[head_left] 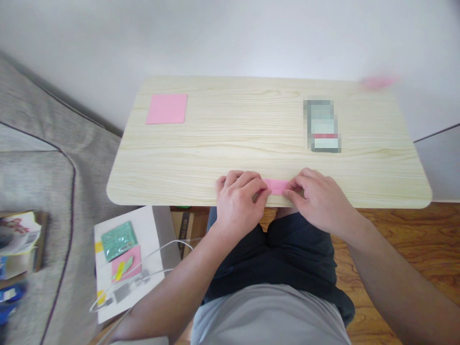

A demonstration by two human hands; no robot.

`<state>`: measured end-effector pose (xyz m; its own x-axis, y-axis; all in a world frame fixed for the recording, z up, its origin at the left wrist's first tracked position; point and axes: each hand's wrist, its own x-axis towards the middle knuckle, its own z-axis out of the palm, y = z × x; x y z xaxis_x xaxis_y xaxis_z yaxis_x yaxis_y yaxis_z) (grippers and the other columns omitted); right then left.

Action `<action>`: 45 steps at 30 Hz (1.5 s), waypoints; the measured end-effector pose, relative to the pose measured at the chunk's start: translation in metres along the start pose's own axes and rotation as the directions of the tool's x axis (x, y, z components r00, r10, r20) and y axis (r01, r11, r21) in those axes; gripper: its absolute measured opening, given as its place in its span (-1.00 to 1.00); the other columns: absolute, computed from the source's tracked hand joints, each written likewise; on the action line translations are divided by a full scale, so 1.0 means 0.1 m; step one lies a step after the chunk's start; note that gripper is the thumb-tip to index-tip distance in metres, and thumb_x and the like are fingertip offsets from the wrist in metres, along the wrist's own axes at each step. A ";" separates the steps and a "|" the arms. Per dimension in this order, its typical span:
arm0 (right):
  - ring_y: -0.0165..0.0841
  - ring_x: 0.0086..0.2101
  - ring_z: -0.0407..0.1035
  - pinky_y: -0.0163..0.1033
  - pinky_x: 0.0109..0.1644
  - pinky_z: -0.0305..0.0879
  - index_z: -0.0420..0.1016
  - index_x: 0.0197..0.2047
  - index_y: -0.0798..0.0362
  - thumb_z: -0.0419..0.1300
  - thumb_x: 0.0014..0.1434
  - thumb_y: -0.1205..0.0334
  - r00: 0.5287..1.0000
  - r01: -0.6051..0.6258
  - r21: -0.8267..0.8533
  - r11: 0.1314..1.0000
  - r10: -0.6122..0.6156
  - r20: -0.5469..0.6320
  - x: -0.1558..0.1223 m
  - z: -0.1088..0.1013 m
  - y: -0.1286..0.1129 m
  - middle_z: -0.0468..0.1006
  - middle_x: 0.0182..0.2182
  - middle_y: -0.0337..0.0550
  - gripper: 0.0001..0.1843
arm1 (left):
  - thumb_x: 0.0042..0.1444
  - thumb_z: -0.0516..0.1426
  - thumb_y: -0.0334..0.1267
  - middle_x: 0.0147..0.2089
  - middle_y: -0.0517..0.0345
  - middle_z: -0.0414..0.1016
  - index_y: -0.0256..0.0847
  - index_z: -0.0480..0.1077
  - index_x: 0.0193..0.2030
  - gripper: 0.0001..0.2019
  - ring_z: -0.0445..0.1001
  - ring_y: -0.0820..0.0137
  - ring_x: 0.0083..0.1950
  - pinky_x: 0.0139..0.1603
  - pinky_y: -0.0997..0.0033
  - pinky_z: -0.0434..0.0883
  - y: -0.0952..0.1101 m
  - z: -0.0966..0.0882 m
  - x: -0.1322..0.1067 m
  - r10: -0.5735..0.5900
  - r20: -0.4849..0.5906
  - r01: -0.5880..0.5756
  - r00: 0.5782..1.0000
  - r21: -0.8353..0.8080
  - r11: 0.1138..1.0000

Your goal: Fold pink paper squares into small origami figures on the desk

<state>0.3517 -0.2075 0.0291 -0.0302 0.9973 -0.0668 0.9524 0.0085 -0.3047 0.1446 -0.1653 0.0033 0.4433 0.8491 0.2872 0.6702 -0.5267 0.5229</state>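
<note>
A narrow folded strip of pink paper point(277, 186) lies at the front edge of the light wooden table point(230, 129). My left hand point(242, 199) pinches its left end between thumb and index finger, the other fingers curled on the tabletop. At the strip's right end my right hand point(318, 199) pinches the paper in the same way. Only the middle of the strip shows between my fingertips; both ends are covered. A flat stack of pink square paper point(166, 109) rests at the table's back left.
Toward the table's right stands a pixelated, phone-shaped object point(323, 126). A blurred pink item point(378, 83) is at the far right corner. Below left, a white box point(143, 218) bears a green packet point(119, 240), pink paper and a white cable, beside a grey sofa point(93, 177).
</note>
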 end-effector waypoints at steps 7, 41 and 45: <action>-0.24 -0.33 0.41 -0.10 -0.27 0.07 0.57 -0.34 0.00 0.19 0.32 0.15 1.000 -0.016 -0.122 0.992 0.018 0.016 0.05 -0.05 -0.10 0.55 -0.31 -0.11 -0.78 | 0.30 0.23 -0.17 0.00 0.20 0.65 -0.01 0.57 -0.27 -0.89 0.43 0.15 0.10 0.18 -0.05 0.21 0.00 0.01 0.00 -0.011 -0.004 0.011 1.000 -0.013 1.000; 0.01 0.12 0.29 0.16 0.22 0.06 0.47 0.29 -0.13 0.22 0.34 0.08 0.900 -0.037 -0.028 0.999 0.021 -0.436 -0.56 0.68 -0.54 0.55 0.16 -0.02 -0.54 | 0.37 0.16 -0.23 0.26 0.17 0.58 0.04 0.57 0.11 -0.75 0.42 0.21 0.39 0.51 -0.07 0.05 -0.30 -0.10 -0.31 0.255 0.028 -0.256 0.966 0.036 0.966; 0.01 0.18 0.28 0.17 0.25 0.06 0.42 0.34 -0.19 0.24 0.33 0.13 0.890 0.015 -0.080 0.997 -0.050 -0.454 -0.58 0.76 -0.44 0.51 0.23 -0.05 -0.48 | 0.37 0.17 -0.20 0.29 0.18 0.55 0.08 0.52 0.21 -0.69 0.40 0.19 0.43 0.56 -0.10 -0.05 -0.37 -0.11 -0.37 0.314 0.032 -0.316 0.949 0.077 0.946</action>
<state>0.2882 -0.2717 -0.0253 0.0631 0.9198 0.3873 0.9730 0.0296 -0.2288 0.0973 -0.1772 -0.0180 0.6503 0.6388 0.4111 0.5396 -0.7694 0.3419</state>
